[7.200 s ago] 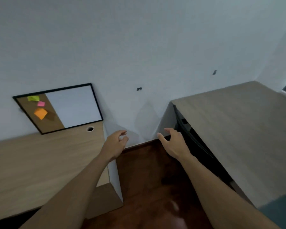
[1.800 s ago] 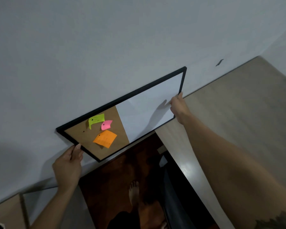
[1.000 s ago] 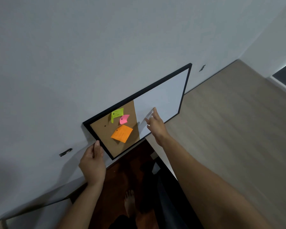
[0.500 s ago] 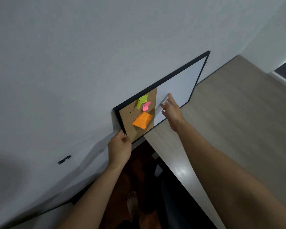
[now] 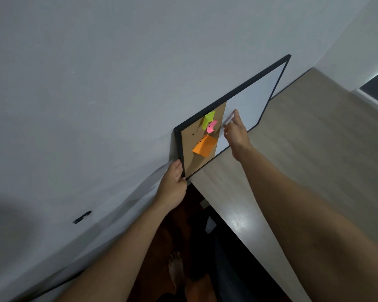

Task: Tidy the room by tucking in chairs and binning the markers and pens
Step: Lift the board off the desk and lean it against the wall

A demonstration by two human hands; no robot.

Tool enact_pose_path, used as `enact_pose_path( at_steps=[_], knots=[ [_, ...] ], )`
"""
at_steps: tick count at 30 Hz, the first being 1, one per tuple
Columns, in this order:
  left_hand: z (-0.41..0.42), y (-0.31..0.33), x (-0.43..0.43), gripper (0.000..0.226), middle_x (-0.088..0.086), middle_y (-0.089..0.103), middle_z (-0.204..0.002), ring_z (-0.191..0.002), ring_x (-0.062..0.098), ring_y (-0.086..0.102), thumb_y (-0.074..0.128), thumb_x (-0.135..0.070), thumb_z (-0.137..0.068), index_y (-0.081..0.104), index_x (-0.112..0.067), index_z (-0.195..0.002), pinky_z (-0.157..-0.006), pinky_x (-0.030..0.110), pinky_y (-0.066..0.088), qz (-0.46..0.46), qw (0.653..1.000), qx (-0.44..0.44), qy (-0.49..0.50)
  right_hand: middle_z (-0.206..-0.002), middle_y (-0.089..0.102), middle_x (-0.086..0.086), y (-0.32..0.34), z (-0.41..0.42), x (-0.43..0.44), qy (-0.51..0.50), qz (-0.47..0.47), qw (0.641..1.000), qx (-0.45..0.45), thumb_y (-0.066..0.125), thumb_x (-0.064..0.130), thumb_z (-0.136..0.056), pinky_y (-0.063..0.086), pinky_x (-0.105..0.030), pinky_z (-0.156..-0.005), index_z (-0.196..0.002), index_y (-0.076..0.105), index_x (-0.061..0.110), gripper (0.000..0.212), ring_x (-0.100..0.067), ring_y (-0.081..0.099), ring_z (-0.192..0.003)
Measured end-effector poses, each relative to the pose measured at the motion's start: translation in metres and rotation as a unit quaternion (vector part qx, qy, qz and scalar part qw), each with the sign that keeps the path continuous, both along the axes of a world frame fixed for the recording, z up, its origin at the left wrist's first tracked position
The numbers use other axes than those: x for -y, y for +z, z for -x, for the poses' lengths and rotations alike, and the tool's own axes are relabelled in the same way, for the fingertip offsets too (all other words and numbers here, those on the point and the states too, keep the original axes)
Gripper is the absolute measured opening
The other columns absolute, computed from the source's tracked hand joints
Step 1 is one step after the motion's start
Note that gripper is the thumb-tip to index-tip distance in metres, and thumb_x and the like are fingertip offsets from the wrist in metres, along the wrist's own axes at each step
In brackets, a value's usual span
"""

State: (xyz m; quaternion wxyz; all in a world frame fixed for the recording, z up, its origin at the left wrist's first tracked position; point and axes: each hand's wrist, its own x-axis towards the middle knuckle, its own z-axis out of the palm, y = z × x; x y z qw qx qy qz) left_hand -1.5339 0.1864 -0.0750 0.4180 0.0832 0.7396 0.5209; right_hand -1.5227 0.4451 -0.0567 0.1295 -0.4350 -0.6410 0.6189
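Note:
A black-framed board [image 5: 249, 101], half cork and half whiteboard, leans against the grey wall with its lower edge on a light wooden desk [image 5: 314, 160]. Green [image 5: 208, 118], pink [image 5: 212, 127] and orange [image 5: 204, 146] sticky notes are pinned to the cork half. My left hand [image 5: 172, 184] grips the frame's lower left corner, just off the desk's end. My right hand [image 5: 236, 134] touches the board's face near the cork edge with straight fingers. No chair, marker or pen is clearly in view.
Dark wooden floor [image 5: 159, 243] and my bare foot [image 5: 176, 267] lie in the gap left of the desk. A dark shape [image 5: 218, 247] sits under the desk's edge. A small black mark [image 5: 81, 217] is on the wall at left.
The board has travelled right along the wall and now stands on the desk. My left hand has shifted to its lower left corner; my right hand stays on its face.

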Motion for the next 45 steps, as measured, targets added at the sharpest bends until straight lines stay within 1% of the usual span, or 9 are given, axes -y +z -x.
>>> enact_pose_path(
  at_steps=[9,12,15,19,23,28,33,39,45],
  knots=[
    [0.012,-0.005,-0.012,0.078,-0.001,0.027,-0.176,-0.162,0.014,0.028,0.048,0.008,-0.106,0.018,-0.022,-0.171,-0.118,0.020,0.026,-0.002,0.999,0.000,-0.043,-0.177,0.017,-0.005,0.007,0.005,-0.013,0.004,-0.009,1.000,0.016,0.035,0.013,-0.110,0.043,-0.049,-0.122,-0.170,0.011,0.034,0.068,-0.033,0.028,-0.159],
    [0.012,-0.006,-0.009,0.077,-0.001,0.029,-0.176,-0.161,0.015,0.030,0.050,0.007,-0.106,0.020,-0.022,-0.170,-0.118,0.021,0.027,-0.005,0.999,-0.014,-0.037,-0.168,0.037,-0.007,0.006,0.001,-0.013,0.012,-0.005,0.999,0.029,0.037,0.017,-0.109,0.046,-0.052,-0.119,-0.165,0.028,0.027,0.058,-0.032,0.040,-0.152],
    [0.011,-0.004,-0.005,0.074,-0.002,0.030,-0.175,-0.161,0.017,0.032,0.052,0.002,-0.106,0.023,-0.021,-0.170,-0.119,0.026,0.028,0.002,0.999,-0.028,-0.033,-0.136,0.058,-0.016,0.010,-0.005,-0.006,0.016,-0.012,0.999,0.041,0.035,0.017,-0.110,0.045,-0.056,-0.116,-0.148,0.046,0.005,0.041,-0.033,0.055,-0.132],
    [0.005,0.000,0.003,0.065,0.002,0.036,-0.173,-0.156,0.017,0.039,0.051,-0.008,-0.108,0.029,-0.017,-0.168,-0.116,0.024,0.031,0.014,0.999,-0.033,-0.030,-0.169,0.037,-0.004,0.016,-0.023,0.005,0.008,-0.010,0.998,0.062,0.041,0.035,-0.104,0.033,-0.052,-0.127,-0.167,0.028,0.020,0.066,-0.027,0.037,-0.154],
    [-0.010,0.000,0.006,0.052,-0.003,0.053,-0.161,-0.136,0.007,0.053,0.053,-0.017,-0.107,0.048,-0.020,-0.159,-0.109,0.024,0.038,0.023,0.998,-0.034,-0.054,-0.172,0.033,0.000,0.020,-0.058,0.011,-0.002,-0.033,0.997,0.075,0.046,0.037,-0.104,0.030,-0.045,-0.128,-0.166,0.033,0.018,0.066,-0.021,0.032,-0.157],
    [-0.041,0.007,-0.003,0.039,-0.011,0.064,-0.145,-0.131,0.006,0.059,0.057,-0.024,-0.108,0.063,-0.026,-0.146,-0.098,0.018,0.043,0.014,0.990,-0.034,-0.133,-0.162,0.046,-0.002,0.021,-0.132,0.012,-0.014,-0.045,0.993,0.109,0.048,0.030,-0.109,0.032,-0.027,-0.108,-0.162,0.040,0.013,0.057,-0.019,0.044,-0.148],
    [-0.083,0.016,-0.023,0.033,-0.012,0.068,-0.133,-0.108,-0.015,0.057,0.056,-0.023,-0.108,0.069,-0.023,-0.138,-0.084,0.006,0.043,0.002,0.975,-0.073,-0.211,-0.162,0.049,-0.004,0.022,-0.229,0.011,-0.047,-0.066,0.984,0.155,0.051,0.028,-0.108,0.034,-0.026,-0.109,-0.157,0.048,0.009,0.054,-0.021,0.047,-0.147],
    [-0.148,0.034,-0.046,0.028,-0.012,0.072,-0.132,-0.121,0.005,0.065,0.059,-0.025,-0.106,0.073,-0.029,-0.130,-0.105,0.029,0.052,-0.017,0.946,-0.122,-0.300,-0.152,0.060,-0.007,0.035,-0.358,0.031,-0.068,-0.086,0.976,0.186,0.053,0.034,-0.107,0.042,-0.034,-0.117,-0.153,0.055,0.012,0.051,-0.020,0.056,-0.138],
    [-0.245,0.055,-0.055,0.029,-0.008,0.075,-0.129,-0.121,0.009,0.068,0.060,-0.017,-0.106,0.075,-0.022,-0.129,-0.101,0.022,0.048,-0.040,0.915,-0.157,-0.369,-0.148,0.063,-0.005,0.038,-0.494,0.072,-0.102,-0.092,0.969,0.205,0.056,0.033,-0.107,0.043,-0.029,-0.109,-0.148,0.060,0.012,0.046,-0.020,0.059,-0.135]
  ],
)
